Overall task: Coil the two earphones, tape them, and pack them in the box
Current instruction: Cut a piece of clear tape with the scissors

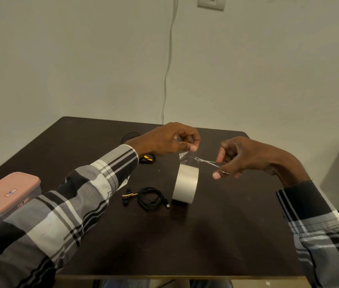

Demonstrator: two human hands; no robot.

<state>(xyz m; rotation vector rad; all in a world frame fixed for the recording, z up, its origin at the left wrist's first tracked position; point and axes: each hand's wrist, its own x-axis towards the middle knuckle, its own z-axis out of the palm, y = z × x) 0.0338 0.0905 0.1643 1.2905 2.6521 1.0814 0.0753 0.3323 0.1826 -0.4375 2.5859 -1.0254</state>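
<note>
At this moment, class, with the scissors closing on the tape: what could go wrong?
1. The clear tape strip already looks crumpled; it may stick to itself once cut.
2. The scissors in the right hand cut close to the left hand fingertips.
3. The tape roll hangs from the strip and may drop onto the coiled earphone.

dark table (216, 235), white wall cable (169, 59), wall switch (211, 2)

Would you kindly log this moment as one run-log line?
step: cutting tape | left hand: pinches tape strip | right hand: holds scissors | coiled earphone: untaped | box: lidded
</note>
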